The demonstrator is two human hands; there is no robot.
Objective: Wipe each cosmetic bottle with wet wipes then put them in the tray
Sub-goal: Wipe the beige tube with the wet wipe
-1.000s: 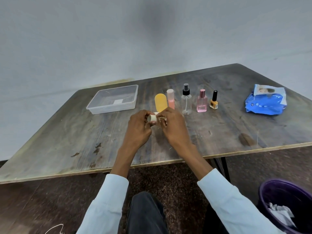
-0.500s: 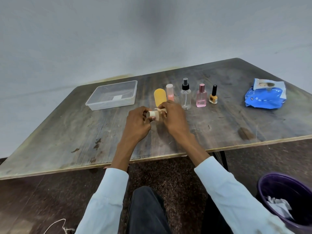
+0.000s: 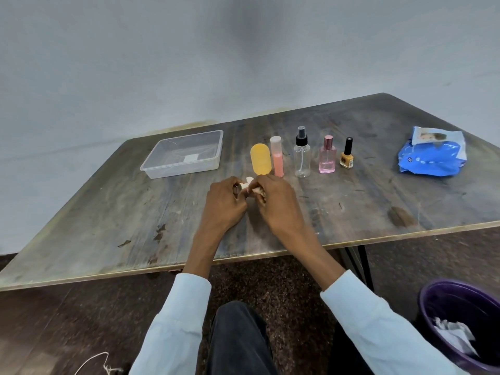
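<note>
Status: we're on bottle one. Tray [image 3: 186,154] at far left of the table [image 3: 378,201] holds no bottles, only a small white label patch on its floor, so nothing is placed yet.

Both hands meet over the middle of the table, near the front of the bottle row. Left hand [image 3: 224,203] has its fingers curled round a small pale bottle [image 3: 244,186]; right hand [image 3: 278,203] pinches a wet wipe [image 3: 250,181] against it. Most of the bottle is hidden by the fingers, so we can't read the cap end. From what shows, its long axis looks roughly horizontal, running left-right between the two hands, lifted off the table or just above it; can't tell which.

Still standing upright in a row behind the hands, left to right:
- yellow oval bottle [image 3: 260,159]
- pink tube bottle [image 3: 277,156]
- clear spray bottle [image 3: 302,154]
- pink perfume bottle [image 3: 327,155]
- yellow nail polish [image 3: 347,154]

All five have long axes vertical, caps up.

Wipes pack [image 3: 433,154] sits at far right, well apart from the row. Purple bin [image 3: 438,301] on the floor at lower right holds crumpled white wipes.

Our estimate: early. One wipe in progress, six placements left.
</note>
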